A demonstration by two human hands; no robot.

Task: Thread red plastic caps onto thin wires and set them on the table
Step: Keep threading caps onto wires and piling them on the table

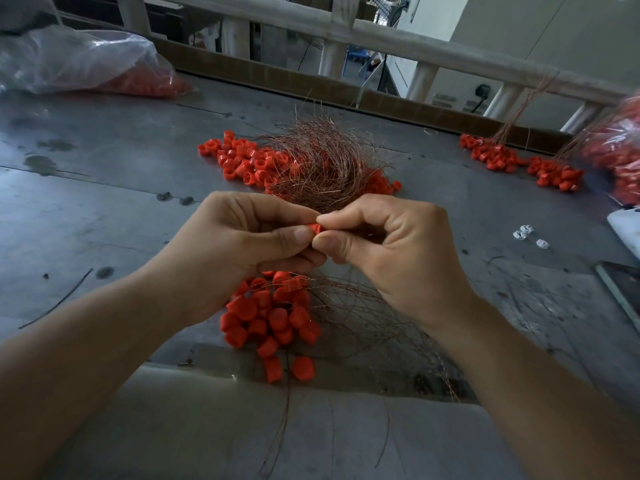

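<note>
Surface: a grey, stained metal table (104, 209) is seen in the head view, edged at the back by a brown cardboard strip (277, 77) and a pale railing (381, 36).
Left: the left hand (239, 247) is held above the middle of the table, thumb and forefinger pinched on one side of a single red cap (314, 227), the other fingers curled under.
Right: the right hand (391, 251) is brought fingertip to fingertip with the left, thumb and forefinger closed on the other side of the same cap (whether a wire is also pinched there cannot be told).
Held piece: the cap is kept in the air between both hands, clear of the table.
Behind the hands: a nest of thin coppery wires (322, 161) is heaped just beyond the fingertips.
Back, left of centre: loose caps (239, 157) are spread beside that nest and partly under it.
Beneath the hands: a cluster of capped wires (273, 317) is laid on the table, its strands fanned toward the right and the near edge.
Far right: more capped bunches (519, 161) are set near the back edge, well apart from the hands.
Far left: a clear bag (79, 60) holding red caps is laid at the back corner.
Right edge: a second bag (620, 154) is seen blurred, and a few white scraps (526, 235) are scattered nearer the right hand.
</note>
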